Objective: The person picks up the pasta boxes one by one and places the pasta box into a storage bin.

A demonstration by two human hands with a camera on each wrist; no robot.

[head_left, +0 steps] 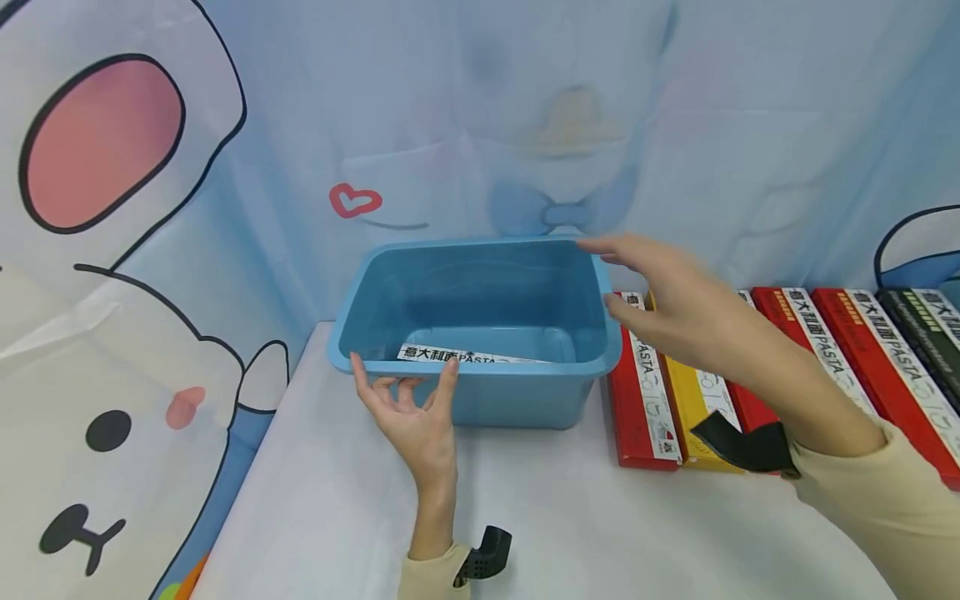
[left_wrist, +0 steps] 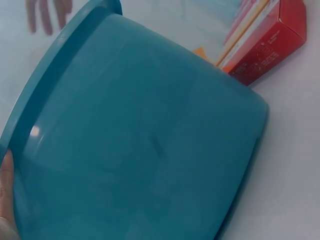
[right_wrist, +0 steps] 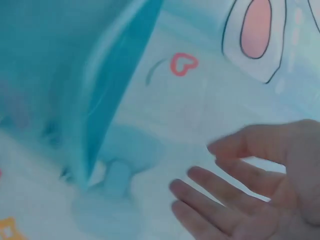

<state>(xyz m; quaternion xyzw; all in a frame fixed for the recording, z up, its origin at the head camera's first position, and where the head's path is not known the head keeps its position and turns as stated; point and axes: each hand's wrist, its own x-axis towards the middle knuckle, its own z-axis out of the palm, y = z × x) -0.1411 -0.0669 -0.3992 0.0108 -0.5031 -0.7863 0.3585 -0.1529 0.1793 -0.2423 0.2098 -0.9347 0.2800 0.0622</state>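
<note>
A blue plastic bin (head_left: 517, 396) stands on the white-covered table, its open top facing up. Inside it, partly hidden by the front wall, lies a pasta box (head_left: 465, 355) with a white printed strip. My left hand (head_left: 416, 433) grips the bin's front rim near its left end, thumb and one finger reaching up to the edge and other fingers bent beneath. One digit (left_wrist: 7, 187) shows against the rim in the left wrist view. Beside the bin's right rim my right hand (head_left: 690, 312) hovers, fingers spread and holding nothing; the right wrist view shows it apart from the bin.
Right of the bin is a row of pasta boxes: a red box (head_left: 641, 421), a yellow box (head_left: 693, 425), more red ones and a dark box (head_left: 926, 333). A printed curtain (head_left: 300, 125) hangs behind and to the left.
</note>
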